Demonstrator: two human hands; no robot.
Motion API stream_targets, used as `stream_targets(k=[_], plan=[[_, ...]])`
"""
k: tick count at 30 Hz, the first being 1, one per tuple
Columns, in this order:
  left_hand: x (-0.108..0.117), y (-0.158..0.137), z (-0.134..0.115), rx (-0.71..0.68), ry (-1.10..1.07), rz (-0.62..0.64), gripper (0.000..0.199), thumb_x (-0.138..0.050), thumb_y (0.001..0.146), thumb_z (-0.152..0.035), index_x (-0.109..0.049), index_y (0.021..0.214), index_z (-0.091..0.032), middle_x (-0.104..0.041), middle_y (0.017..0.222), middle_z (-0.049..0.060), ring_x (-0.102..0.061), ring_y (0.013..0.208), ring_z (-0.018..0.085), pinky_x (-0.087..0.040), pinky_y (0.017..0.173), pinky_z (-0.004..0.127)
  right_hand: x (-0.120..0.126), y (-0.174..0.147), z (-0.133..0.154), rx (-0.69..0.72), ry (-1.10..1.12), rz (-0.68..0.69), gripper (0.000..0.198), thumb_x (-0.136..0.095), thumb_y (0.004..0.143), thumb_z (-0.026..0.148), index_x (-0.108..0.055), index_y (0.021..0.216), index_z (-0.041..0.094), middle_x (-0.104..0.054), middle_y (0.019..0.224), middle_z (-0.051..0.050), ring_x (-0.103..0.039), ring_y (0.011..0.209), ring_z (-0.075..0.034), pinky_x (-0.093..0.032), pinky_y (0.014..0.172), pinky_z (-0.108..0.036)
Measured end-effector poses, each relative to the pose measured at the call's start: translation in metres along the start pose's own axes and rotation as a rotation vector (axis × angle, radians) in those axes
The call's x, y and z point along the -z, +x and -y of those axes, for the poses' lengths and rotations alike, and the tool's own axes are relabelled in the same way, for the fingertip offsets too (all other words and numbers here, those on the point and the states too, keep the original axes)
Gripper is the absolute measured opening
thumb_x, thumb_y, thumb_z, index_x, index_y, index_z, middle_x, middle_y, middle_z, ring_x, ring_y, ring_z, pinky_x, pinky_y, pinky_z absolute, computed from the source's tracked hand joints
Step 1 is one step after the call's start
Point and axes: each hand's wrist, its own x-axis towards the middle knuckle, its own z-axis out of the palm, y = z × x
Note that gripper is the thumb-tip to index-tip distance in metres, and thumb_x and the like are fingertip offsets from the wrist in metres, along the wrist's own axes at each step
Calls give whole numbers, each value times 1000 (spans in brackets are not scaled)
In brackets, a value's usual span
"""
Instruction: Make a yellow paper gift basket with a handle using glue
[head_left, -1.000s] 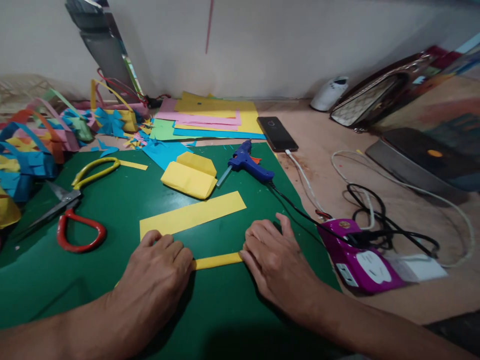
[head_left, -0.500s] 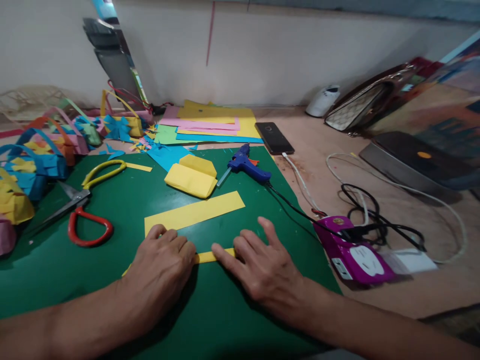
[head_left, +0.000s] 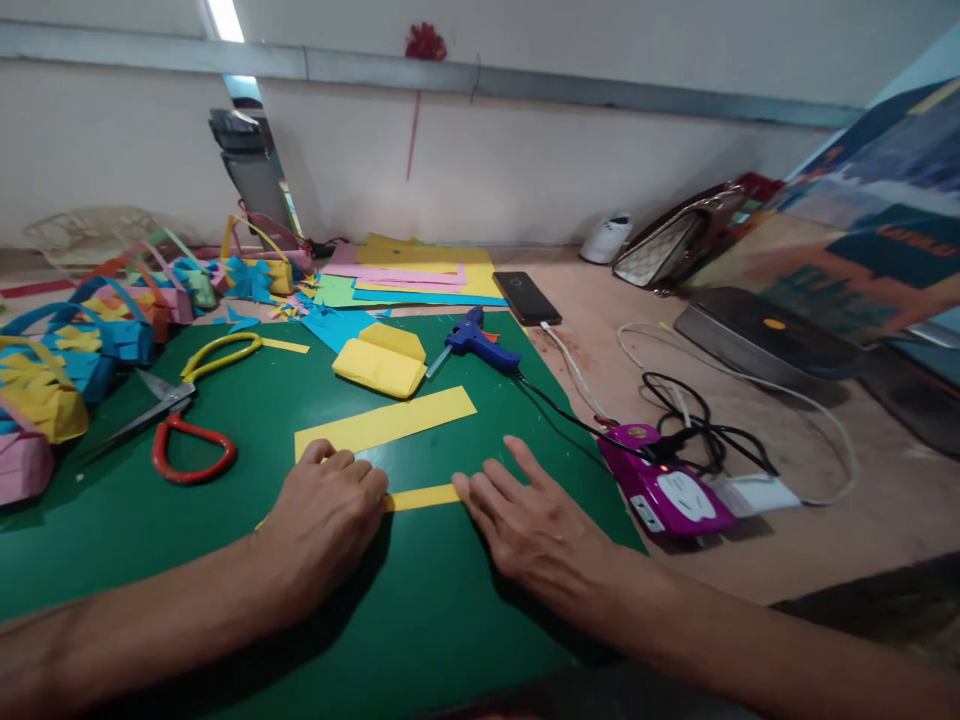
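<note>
A narrow folded yellow paper strip (head_left: 424, 497) lies on the green mat (head_left: 420, 620) between my two hands. My left hand (head_left: 330, 510) is closed over its left part, palm down, and a yellow tip peeks out behind the wrist. At the strip's right end my right hand (head_left: 525, 510) presses with thumb and bent fingers, one outer finger raised. Just beyond the hands is a wider flat yellow paper strip (head_left: 397, 420), its left end close to my left knuckles. Farther back sits a folded yellow paper piece (head_left: 381, 365), beside a blue glue gun (head_left: 484, 343).
Scissors (head_left: 195, 450) with red and yellow handles lie open at left, near several small paper baskets (head_left: 127, 335). Coloured sheets (head_left: 420, 275) and a phone (head_left: 526, 298) are at the back. A purple power strip (head_left: 667, 485) with tangled cables (head_left: 712, 430) stands at right.
My right thumb has slid right along the folded strip to its end, exposing more of it between the hands. My left hand keeps its hold. The camera view has tilted up.
</note>
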Motion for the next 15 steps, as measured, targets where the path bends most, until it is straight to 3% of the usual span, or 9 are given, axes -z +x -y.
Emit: stream_targets(k=[8,13,15], plan=[[3,-1,0,52,-53,51,30,-36,87,-17,-58,67,-16,-63,67,7,-57,66,22,-32,68,37,-7,-36,-15,-123,-155,94,29,-42,74,-2,-62,91,11,-57,80,-7,-49,79,-24,-21,98,-57],[2,0,-1,55,-67,30,28,-39,86,-16,-58,66,-16,-64,67,7,-58,66,22,-31,69,37,13,-25,-11,-255,-181,89,32,-40,77,-1,-58,102,9,-58,78,-8,-50,74,-23,-26,96,-56],[1,0,-1,51,-63,9,27,-39,86,-16,-58,67,-16,-64,66,7,-58,66,22,-31,69,37,21,-12,-1,-232,-116,32,35,-38,81,2,-53,112,8,-58,80,-8,-51,77,-24,-28,94,-54]])
